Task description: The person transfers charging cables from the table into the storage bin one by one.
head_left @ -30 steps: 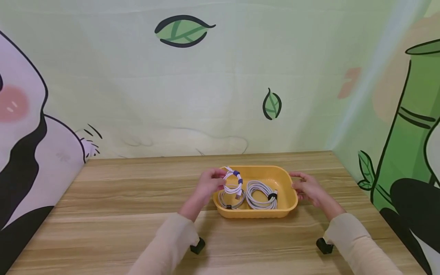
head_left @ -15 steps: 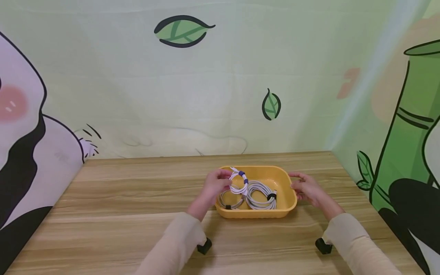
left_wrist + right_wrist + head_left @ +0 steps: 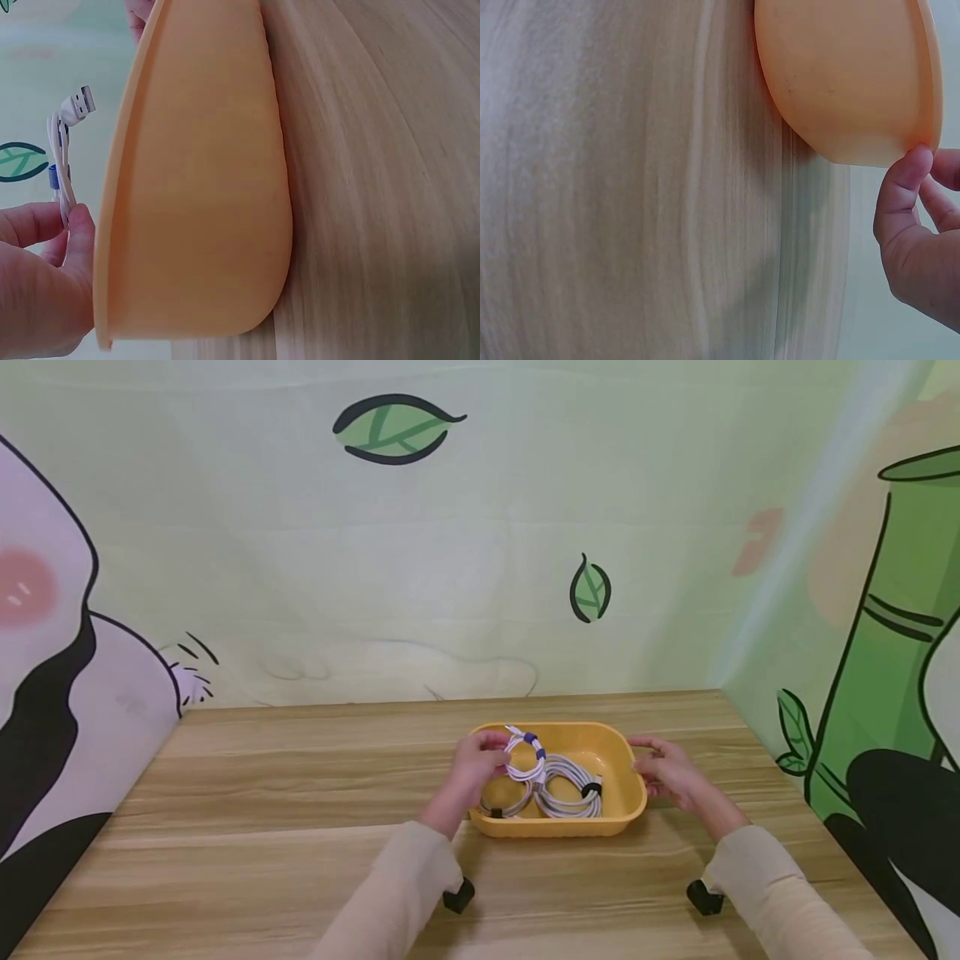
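Observation:
My left hand (image 3: 474, 772) pinches a small coiled white USB cable (image 3: 525, 774) with blue ties, over the left side of a yellow plastic basket (image 3: 555, 828). In the left wrist view, the thumb and fingers hold the cable coil (image 3: 63, 169) above the basket's rim, its USB plug (image 3: 78, 105) sticking out. At the basket's right end, my right hand (image 3: 671, 774) holds the rim, the thumb (image 3: 911, 169) against it in the right wrist view. Inside the basket lie a thick grey cable coil (image 3: 577, 813) with a black tie and a thinner grey coil (image 3: 516, 811), partly hidden.
The basket stands on a wood-grain table (image 3: 262, 835), towards its back edge. Behind the table hangs a pale green backdrop (image 3: 480, 543) printed with leaves and cartoon figures. Small black blocks (image 3: 459, 896) are fixed at both wrists.
My left hand has moved to the right with the white cable, bringing it further over the basket and in front of the grey coils. The right hand stays at the basket's end.

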Demonstrator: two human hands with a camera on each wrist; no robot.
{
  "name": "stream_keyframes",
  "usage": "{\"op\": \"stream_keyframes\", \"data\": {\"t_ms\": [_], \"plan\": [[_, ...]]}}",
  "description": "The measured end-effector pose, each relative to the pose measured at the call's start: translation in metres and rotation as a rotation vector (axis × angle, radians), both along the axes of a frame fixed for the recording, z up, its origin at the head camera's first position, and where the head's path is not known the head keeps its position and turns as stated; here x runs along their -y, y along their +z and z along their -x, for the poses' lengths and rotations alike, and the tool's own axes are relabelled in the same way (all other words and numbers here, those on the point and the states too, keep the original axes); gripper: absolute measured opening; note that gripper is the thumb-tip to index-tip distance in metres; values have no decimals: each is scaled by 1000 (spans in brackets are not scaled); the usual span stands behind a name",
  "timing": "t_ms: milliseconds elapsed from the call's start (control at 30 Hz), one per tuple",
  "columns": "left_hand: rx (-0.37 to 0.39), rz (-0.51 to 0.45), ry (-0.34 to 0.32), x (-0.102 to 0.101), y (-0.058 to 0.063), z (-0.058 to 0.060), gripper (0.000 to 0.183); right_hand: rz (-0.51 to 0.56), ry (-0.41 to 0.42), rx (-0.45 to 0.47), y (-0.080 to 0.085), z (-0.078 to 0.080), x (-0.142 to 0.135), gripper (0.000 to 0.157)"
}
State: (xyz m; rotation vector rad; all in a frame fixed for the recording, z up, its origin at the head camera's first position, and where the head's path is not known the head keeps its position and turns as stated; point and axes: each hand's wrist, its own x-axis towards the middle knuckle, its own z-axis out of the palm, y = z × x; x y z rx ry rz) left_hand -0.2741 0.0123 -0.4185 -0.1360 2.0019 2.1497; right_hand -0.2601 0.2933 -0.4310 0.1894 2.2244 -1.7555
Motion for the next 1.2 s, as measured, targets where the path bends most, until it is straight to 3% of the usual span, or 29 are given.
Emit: {"op": "stream_keyframes", "data": {"t_ms": [1200], "plan": [[12, 77, 16, -45, -21, 0, 26, -22, -17, 20, 4, -1, 3, 53]]}}
